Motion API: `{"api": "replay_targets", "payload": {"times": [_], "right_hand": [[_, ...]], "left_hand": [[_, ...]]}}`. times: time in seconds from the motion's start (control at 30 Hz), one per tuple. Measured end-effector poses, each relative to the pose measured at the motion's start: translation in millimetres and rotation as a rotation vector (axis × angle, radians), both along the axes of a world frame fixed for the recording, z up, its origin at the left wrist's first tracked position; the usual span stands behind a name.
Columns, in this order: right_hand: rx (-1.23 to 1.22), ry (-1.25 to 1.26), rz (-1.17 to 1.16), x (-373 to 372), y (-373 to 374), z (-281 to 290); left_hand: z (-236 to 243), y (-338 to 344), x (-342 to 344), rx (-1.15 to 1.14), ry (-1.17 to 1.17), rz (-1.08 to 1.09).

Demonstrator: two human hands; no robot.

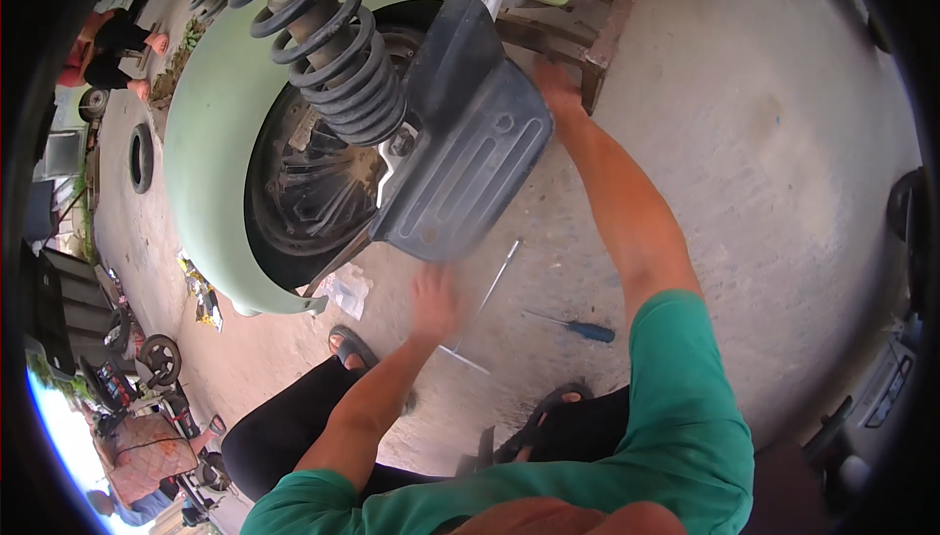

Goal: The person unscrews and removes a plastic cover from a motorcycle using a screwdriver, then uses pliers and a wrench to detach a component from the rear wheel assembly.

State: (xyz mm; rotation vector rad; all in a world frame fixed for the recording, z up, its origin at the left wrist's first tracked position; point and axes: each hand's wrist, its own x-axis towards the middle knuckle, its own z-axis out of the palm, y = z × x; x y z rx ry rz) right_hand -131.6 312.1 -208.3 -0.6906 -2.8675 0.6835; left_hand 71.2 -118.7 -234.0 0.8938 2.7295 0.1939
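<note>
A dark grey plastic panel (pixel 460 153) hangs on a pale green scooter body (pixel 211 114), beside a coiled black shock spring (pixel 338 65) and a dusty wheel (pixel 304 192). My left hand (pixel 434 295) is motion-blurred at the panel's lower edge, so its grip is unclear. My right hand (pixel 556 85) reaches to the panel's right edge by a wooden frame (pixel 597 26), fingertips hard to make out. On the concrete below lie a T-handle wrench (pixel 504 271), a screwdriver (pixel 587 327) with a dark blue handle and a crumpled plastic bag (pixel 348 290).
My sandalled feet (pixel 348 347) are below. A loose tyre (pixel 140 158) and a yellow-black wrapper (pixel 201 290) lie left. Another person's legs (pixel 117 55) show upper left; parked scooters (pixel 157 369) and a person (pixel 122 511) are lower left. Dark objects (pixel 906 212) line the right rim.
</note>
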Motion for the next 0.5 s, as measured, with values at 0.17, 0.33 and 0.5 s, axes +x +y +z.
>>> {"api": "replay_targets", "payload": {"times": [0.17, 0.33, 0.5], "right_hand": [[0.082, -0.14, 0.076, -53, -10, -36], [-0.034, 0.056, -0.114, -47, 39, -69], [-0.081, -0.07, -0.096, -51, 32, -47]], "left_hand": [[-11, -9, 13, 0.026, 0.034, 0.045], [-11, 11, 6, 0.032, 0.057, -0.057], [-11, -1, 6, -0.023, 0.029, -0.009]]}}
